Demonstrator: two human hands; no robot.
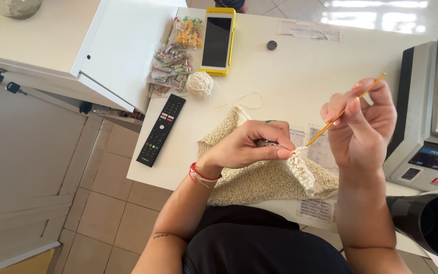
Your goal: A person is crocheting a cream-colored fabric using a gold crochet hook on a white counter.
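Centre of the frame, the left hand (247,147) is curled nearly closed, thumb and forefinger pinching the top edge of the cream crochet piece (259,175) right where the working stitches sit. Just to the right, the right hand (363,127) is closed in a loose fist around a thin yellow crochet hook (343,112), fingers folded over the shaft; the hook slants from upper right down to lower left, its tip meeting the fabric at the pinch. The two hands are near each other, joined only by hook and yarn.

The crochet piece drapes over the near edge of the white table (290,71), most of it lying flat under the left wrist, which wears a red string bracelet (201,175). A strand runs up from the fabric to a small ball of cream yarn (199,84), upper centre. Left of the fabric a black remote control (161,130) lies close to the table's left edge. Above the ball sit bags of wrapped sweets (173,61) and a phone in a yellow case (217,43).

At the right edge, a grey weighing scale (427,122) stands just beside the right hand, tight room there. Bare tabletop opens up above the hands, toward the upper centre-right.
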